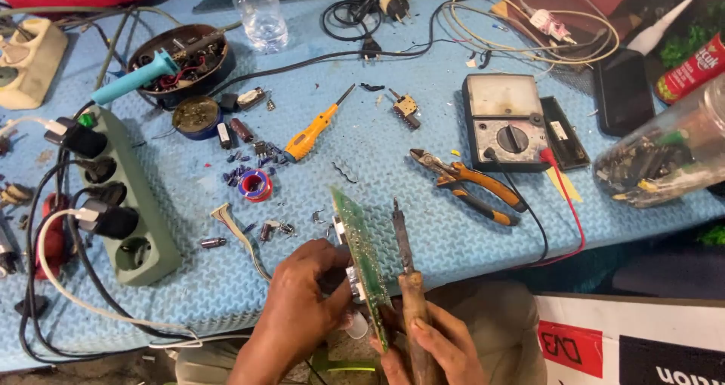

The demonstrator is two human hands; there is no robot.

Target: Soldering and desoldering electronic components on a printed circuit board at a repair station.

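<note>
Gripping a green circuit board (pixel 362 260) edge-on w/ left hand (pixel 306 302), fingers curled shut round its lower part and a silvery component on it, just off the near edge of the blue foam mat (pixel 423 75). Holding a soldering iron (pixel 408 279) in right hand (pixel 434 347), fingers wrapped tight on the wooden handle, dark tip up and just beside the board's right face; can't tell if tip touches. Containers: clear plastic jar (pixel 664 155) lying on its side at far right, packed w/ small dark and greenish electronic bits, partly cut off by the frame edge. Round dark bowl (pixel 181 60) top left holding wires and parts, teal-handled tool (pixel 136 79) resting across its rim. Small round tin (pixel 196 117) just below it, contents too murky to tell. Clear plastic bottle (pixel 260 11) at top, upper part cut off. Elsewhere on mat: analog multimeter (pixel 506 121) w/ red and black leads, orange-handled pliers (pixel 472 185), orange screwdriver (pixel 313 132), solder spool (pixel 255 185), loose capacitors nearby. Green power strip (pixel 124 196) at left w/ plugs in. Both wrists run out the bottom of frame; lower end of board hidden behind the hands.
</note>
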